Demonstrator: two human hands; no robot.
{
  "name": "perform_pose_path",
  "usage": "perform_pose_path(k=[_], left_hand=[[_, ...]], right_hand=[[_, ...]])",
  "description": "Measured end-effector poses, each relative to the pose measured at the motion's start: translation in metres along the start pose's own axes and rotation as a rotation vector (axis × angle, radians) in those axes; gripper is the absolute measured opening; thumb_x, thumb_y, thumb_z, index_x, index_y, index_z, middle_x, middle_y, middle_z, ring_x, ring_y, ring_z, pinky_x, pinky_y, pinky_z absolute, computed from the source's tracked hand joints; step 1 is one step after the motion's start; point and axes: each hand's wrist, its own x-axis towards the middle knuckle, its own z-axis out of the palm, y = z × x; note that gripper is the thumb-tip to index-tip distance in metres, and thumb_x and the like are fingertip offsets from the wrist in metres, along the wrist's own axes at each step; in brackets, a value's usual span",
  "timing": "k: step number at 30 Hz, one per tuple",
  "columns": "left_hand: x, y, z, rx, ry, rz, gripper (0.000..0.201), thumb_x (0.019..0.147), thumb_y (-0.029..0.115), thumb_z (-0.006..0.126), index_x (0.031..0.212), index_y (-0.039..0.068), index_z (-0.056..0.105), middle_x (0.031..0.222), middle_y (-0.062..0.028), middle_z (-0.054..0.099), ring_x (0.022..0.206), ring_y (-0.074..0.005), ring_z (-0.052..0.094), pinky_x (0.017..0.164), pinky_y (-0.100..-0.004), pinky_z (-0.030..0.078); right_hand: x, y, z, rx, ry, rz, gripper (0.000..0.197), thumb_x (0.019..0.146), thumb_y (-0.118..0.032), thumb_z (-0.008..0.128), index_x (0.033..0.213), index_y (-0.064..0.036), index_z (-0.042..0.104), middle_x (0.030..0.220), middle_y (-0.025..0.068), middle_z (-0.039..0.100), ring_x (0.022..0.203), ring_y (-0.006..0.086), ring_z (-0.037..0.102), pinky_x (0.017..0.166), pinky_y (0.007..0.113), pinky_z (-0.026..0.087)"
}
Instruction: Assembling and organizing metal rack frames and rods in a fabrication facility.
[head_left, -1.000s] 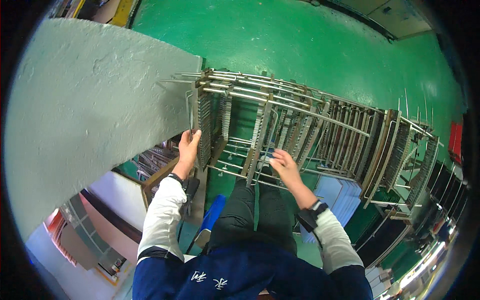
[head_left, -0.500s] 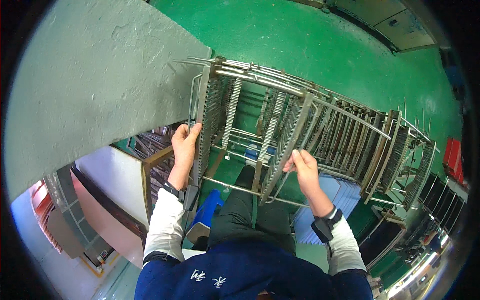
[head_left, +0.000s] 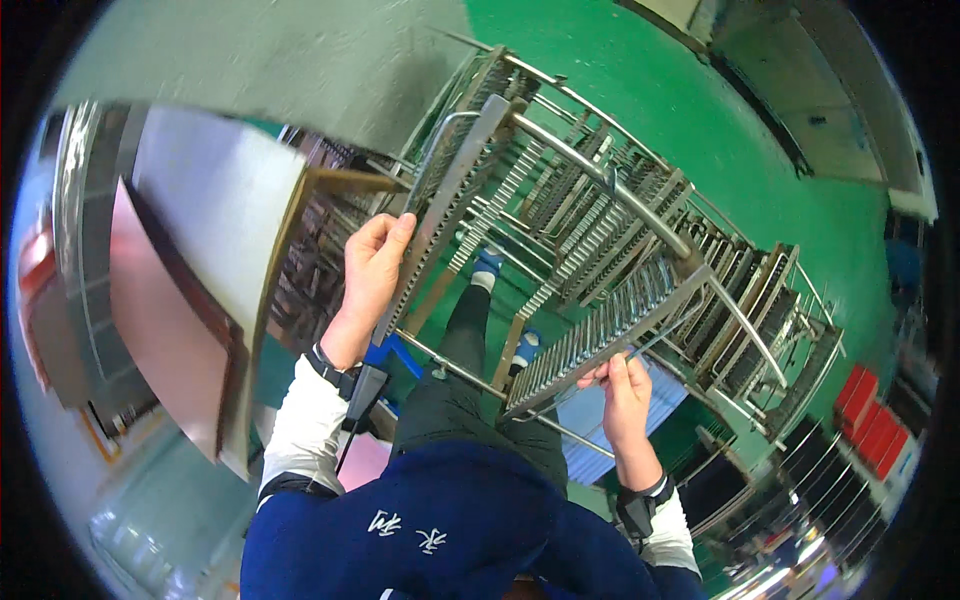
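A metal rack with toothed, slotted side bars and round cross rods stands in front of my legs. My left hand (head_left: pixel 378 262) is closed on the rack's left side at the slotted left bar (head_left: pixel 445 210); its fingertips are partly hidden. Closed at the lower end of the slotted right bar (head_left: pixel 610 340), my right hand (head_left: pixel 622 398) pinches the thin rod handle (head_left: pixel 665 335) beside it. A thick round rod (head_left: pixel 600 180) joins the tops of the two bars. Between them, my feet in blue and white footwear (head_left: pixel 488 262) show through the frame.
More slotted racks (head_left: pixel 740 300) stand in a row to the right. At left are a grey slab (head_left: pixel 300 70), a white board (head_left: pixel 215 190) and a pinkish panel (head_left: pixel 165 320). Red bins (head_left: pixel 870 420) sit far right on the green floor (head_left: pixel 620 75).
The view has turned, and the rack now looks more slanted and nearer, its right bar leaning further over to the right. Both hands stay on its two sides.
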Motion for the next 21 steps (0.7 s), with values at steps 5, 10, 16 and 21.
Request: perform_pose_path(k=[5,10,16,21], left_hand=[[-0.018,-0.034,-0.017,-0.068,0.053,0.03,0.035,0.093,0.025,0.065,0.067,0.005,0.053,0.063,0.0082,0.039,0.06,-0.0022,0.033,0.051,-0.0227,0.026],[-0.017,-0.065,-0.046,0.071,0.144,0.107,0.032,0.087,0.025,0.069,0.069,-0.001,0.061,0.057,0.0003,0.049,0.058,-0.0065,0.043,0.051,-0.0274,0.037],[-0.043,-0.106,-0.04,0.009,0.21,0.037,0.03,0.086,0.024,0.07,0.071,0.001,0.061,0.057,0.0003,0.051,0.056,-0.0063,0.042,0.049,-0.0272,0.035],[-0.037,-0.127,-0.051,0.085,0.271,0.02,0.029,0.087,0.022,0.07,0.07,0.001,0.059,0.057,0.0034,0.047,0.056,-0.0047,0.04,0.049,-0.0252,0.033]], right_hand=[[-0.003,0.028,0.008,-0.029,-0.009,0.01,0.031,0.101,-0.024,0.046,0.082,-0.0022,0.056,0.078,0.0091,0.064,0.069,0.019,0.064,0.068,0.031,0.05],[-0.005,0.04,0.029,-0.154,-0.025,0.048,0.031,0.101,-0.025,0.047,0.082,-0.0019,0.055,0.077,0.0089,0.062,0.069,0.0197,0.064,0.067,0.032,0.052],[0.011,0.068,0.014,-0.126,-0.008,0.085,0.027,0.1,-0.025,0.05,0.084,-0.0035,0.055,0.076,0.0082,0.061,0.067,0.018,0.063,0.064,0.033,0.055],[0.021,0.073,0.03,-0.16,-0.097,0.205,0.029,0.1,-0.027,0.05,0.081,-0.0051,0.053,0.078,0.0105,0.064,0.069,0.0207,0.066,0.067,0.033,0.054]])
